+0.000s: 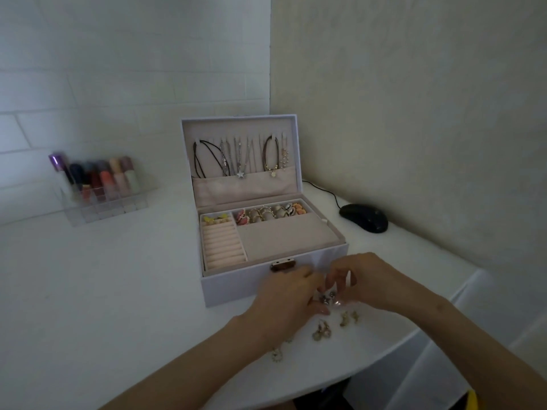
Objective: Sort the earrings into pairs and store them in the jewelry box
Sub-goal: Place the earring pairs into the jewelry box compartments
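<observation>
A white jewelry box [236,287] stands open on the white table, its lid upright with necklaces hanging inside. Its tray holds several earrings [269,216] in the back row, ring rolls at the left and a bare beige compartment [284,238]. In front of the box both hands meet over a small cluster of dark and pearly earrings [327,299]. My left hand [284,300] has its fingers curled down on them. My right hand [367,279] pinches at the same cluster. Loose gold earrings [321,332] lie on the table nearer to me, more [349,318] to the right, one [276,355] by my left forearm.
A clear organizer with lipsticks [100,184] stands at the back left. A black computer mouse [364,217] with its cable lies right of the box near the wall. The table's curved edge [414,335] runs close to the loose earrings on the right.
</observation>
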Demonstrator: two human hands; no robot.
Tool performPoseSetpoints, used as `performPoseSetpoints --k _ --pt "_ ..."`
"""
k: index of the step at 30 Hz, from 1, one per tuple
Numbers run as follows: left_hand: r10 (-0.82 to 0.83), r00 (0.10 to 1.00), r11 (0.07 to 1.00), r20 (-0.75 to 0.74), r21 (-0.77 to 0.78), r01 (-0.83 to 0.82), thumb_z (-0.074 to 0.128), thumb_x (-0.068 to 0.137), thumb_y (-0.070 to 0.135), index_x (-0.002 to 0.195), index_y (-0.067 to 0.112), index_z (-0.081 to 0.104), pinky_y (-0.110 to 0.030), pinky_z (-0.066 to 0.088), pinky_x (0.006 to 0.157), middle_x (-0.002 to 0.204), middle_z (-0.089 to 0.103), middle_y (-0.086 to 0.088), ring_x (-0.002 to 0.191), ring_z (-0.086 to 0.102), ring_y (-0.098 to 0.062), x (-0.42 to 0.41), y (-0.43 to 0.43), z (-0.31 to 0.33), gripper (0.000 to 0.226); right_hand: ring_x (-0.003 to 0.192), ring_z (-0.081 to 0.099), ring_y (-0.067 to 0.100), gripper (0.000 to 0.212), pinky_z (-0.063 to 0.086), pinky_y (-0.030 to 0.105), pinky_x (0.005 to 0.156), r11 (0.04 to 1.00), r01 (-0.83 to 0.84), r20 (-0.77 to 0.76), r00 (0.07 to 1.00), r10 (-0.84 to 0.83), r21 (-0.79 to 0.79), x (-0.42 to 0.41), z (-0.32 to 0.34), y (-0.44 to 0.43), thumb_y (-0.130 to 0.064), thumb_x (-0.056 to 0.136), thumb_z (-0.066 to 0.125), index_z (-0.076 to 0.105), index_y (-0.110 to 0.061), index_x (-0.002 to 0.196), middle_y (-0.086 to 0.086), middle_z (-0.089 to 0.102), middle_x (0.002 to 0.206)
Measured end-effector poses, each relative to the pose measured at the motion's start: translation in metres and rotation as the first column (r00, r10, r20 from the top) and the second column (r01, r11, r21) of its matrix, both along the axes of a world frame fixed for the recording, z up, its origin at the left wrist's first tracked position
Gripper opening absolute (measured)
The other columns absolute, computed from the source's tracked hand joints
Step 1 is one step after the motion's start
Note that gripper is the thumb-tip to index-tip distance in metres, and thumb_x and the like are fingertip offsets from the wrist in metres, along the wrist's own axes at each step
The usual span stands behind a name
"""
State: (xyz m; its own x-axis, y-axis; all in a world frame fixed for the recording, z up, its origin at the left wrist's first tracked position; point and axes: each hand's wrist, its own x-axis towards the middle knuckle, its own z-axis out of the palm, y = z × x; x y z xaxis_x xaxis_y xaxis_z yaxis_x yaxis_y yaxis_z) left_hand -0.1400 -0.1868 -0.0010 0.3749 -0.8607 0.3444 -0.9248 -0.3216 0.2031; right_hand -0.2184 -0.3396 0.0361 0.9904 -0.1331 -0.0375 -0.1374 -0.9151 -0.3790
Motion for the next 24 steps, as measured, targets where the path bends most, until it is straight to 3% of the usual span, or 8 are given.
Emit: performPoseSetpoints --k 3,6,8,10,13,18,22,24 --pt "-0.040 0.998 0.999 0.057 -0.028 0.042 0.064 0.075 0.040 0.086 0.018 0.066 -0.027 0.046 0.061 0.088 0.065 0.001 0.076 0.064 -0.018 0.003 -0.005 -0.001 0.025 0.063 0.049 -0.005 0.026 0.039 0.006 0.058 1.000 0.018 -0.008 1.000 -0.018 0.004 0.004 -0.003 0.001 -0.021 0.072 0.077 0.056 -0.035 0.066 -0.019 0.052 0.070" --pt "-0.043 0.997 0.993 0.065 -0.107 0.050 0.066 0.064 0.042 0.066 0.023 0.060 -0.015 0.038 0.044 0.067 0.062 0.009 0.052 0.060 -0.009 0.004 -0.007 -0.003 0.020 0.059 0.052 -0.006 0.035 0.042 0.005 0.054 0.997 0.038 -0.011 0.999 -0.037 0.073 0.008 -0.005 -0.001 -0.015 0.070 0.078 0.054 -0.036 0.057 -0.020 0.054 0.065" --pt "-0.045 0.992 0.992 0.121 -0.110 0.059 0.074 0.062 0.042 0.066 0.026 0.058 -0.014 0.037 0.042 0.066 0.061 0.011 0.049 0.058 -0.006 0.003 -0.006 -0.004 0.023 0.056 0.054 -0.002 0.024 0.046 0.008 0.051 0.994 0.039 -0.006 0.999 -0.038 0.105 0.008 -0.004 -0.001 -0.011 0.073 0.076 0.063 -0.028 0.062 -0.019 0.055 0.064" --pt "-0.046 0.985 0.993 0.168 -0.099 0.063 0.066 0.069 0.043 0.068 0.028 0.059 -0.015 0.038 0.043 0.066 0.061 0.011 0.050 0.057 -0.004 0.002 -0.004 -0.004 0.017 0.058 0.058 0.002 0.010 0.049 0.010 0.052 0.992 0.029 0.008 1.000 -0.030 0.119 0.006 -0.001 -0.001 -0.010 0.075 0.074 0.070 -0.019 0.071 -0.018 0.057 0.067" --pt "-0.035 0.986 0.990 0.164 -0.126 0.056 0.045 0.077 0.040 0.070 0.025 0.059 -0.019 0.042 0.045 0.070 0.060 0.011 0.055 0.057 -0.007 0.004 0.001 -0.003 0.022 0.064 0.063 0.006 0.023 0.050 0.012 0.053 0.987 -0.015 0.052 0.999 0.006 0.161 0.004 0.004 0.001 -0.005 0.077 0.071 0.063 -0.025 0.071 -0.014 0.061 0.071" --pt "-0.090 0.996 0.979 0.018 -0.180 0.091 0.046 0.082 0.034 0.085 0.017 0.055 -0.018 0.038 0.053 0.089 0.056 0.004 0.063 0.053 -0.007 0.005 0.024 0.015 0.019 0.063 0.065 0.005 0.019 0.054 0.018 0.057 0.935 -0.124 0.213 0.976 0.054 0.332 0.008 0.021 0.011 0.000 0.076 0.071 0.069 -0.018 0.082 0.001 0.070 0.077" --pt "-0.049 0.980 0.940 -0.192 -0.339 -0.020 0.060 0.084 0.021 0.084 0.014 0.059 -0.019 0.048 0.059 0.073 0.053 0.014 0.060 0.055 0.001 0.013 0.039 0.036 0.008 0.068 0.068 0.008 0.024 0.057 0.022 0.066 0.897 -0.201 0.308 0.948 0.077 0.393 0.021 0.034 0.022 -0.001 0.077 0.071 0.068 -0.017 0.094 0.001 0.070 0.080" --pt "-0.021 0.950 0.912 -0.313 -0.395 -0.110 0.066 0.082 0.011 0.082 0.011 0.061 -0.025 0.054 0.061 0.071 0.060 0.010 0.062 0.060 -0.001 0.020 0.044 0.042 0.005 0.070 0.068 0.011 0.027 0.058 0.024 0.068 0.878 -0.205 0.316 0.946 0.065 0.433 0.031 0.036 0.028 0.003 0.077 0.070 0.067 -0.014 0.098 0.002 0.070 0.080"
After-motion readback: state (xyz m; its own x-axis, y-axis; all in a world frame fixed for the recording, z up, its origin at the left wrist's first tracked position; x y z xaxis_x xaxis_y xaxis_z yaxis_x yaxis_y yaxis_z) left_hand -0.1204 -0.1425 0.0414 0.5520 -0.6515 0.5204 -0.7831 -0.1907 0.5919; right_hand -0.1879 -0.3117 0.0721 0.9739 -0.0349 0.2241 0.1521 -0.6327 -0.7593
